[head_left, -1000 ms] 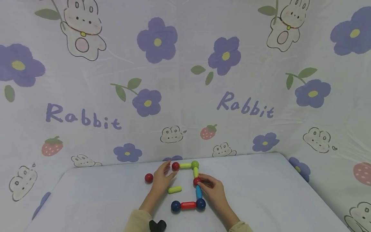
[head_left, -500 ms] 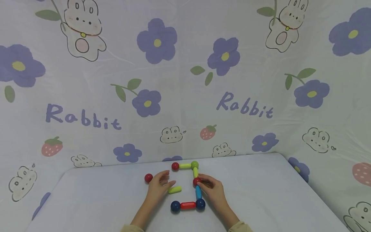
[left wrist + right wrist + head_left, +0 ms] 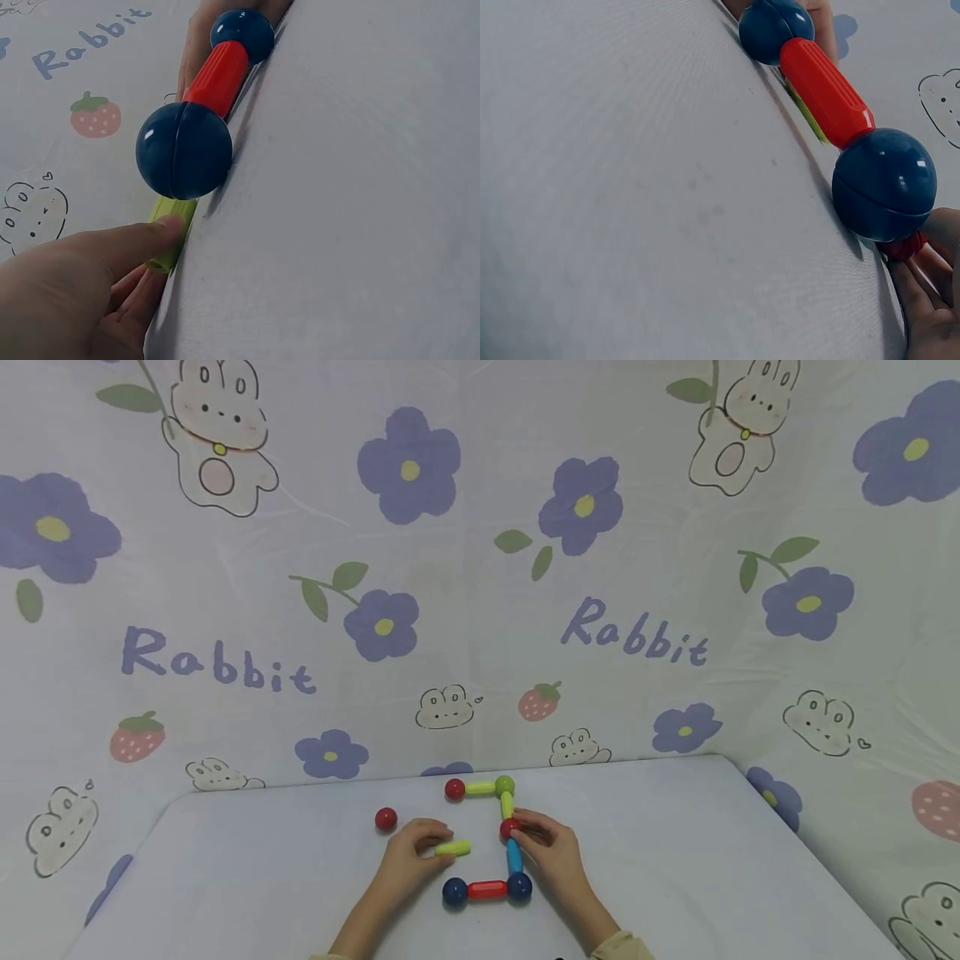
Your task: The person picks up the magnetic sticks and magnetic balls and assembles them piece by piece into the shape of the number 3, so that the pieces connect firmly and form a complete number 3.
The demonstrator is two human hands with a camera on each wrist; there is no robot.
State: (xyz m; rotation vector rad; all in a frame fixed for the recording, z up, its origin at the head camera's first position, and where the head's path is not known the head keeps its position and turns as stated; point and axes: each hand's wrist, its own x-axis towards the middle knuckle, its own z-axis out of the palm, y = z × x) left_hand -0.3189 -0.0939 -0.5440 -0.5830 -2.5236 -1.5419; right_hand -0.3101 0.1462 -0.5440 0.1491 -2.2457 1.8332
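My left hand (image 3: 405, 853) pinches a loose yellow-green magnetic rod (image 3: 459, 847); in the left wrist view the thumb lies on this rod (image 3: 174, 212), with fingers behind it. On the other side, my right hand (image 3: 558, 853) holds a red ball (image 3: 508, 829) between thumb and fingers. That ball sits in a chain of rods and balls. A blue rod (image 3: 514, 857) runs from it to a dark blue ball (image 3: 519, 887), then a red rod (image 3: 487, 890) and another dark blue ball (image 3: 455, 892). Beyond it, a yellow-green rod (image 3: 507, 804) meets a green ball (image 3: 505, 786).
From the green ball a further yellow-green rod (image 3: 480, 788) leads left to a red ball (image 3: 454, 790). A separate red ball (image 3: 386, 819) lies left of the chain. All rest on a white-covered table (image 3: 675, 860), with a patterned cloth (image 3: 480, 568) behind.
My left hand has come back from near the far-left red ball, down to the loose yellow-green rod, and now pinches it. The right hand stays on its red ball.
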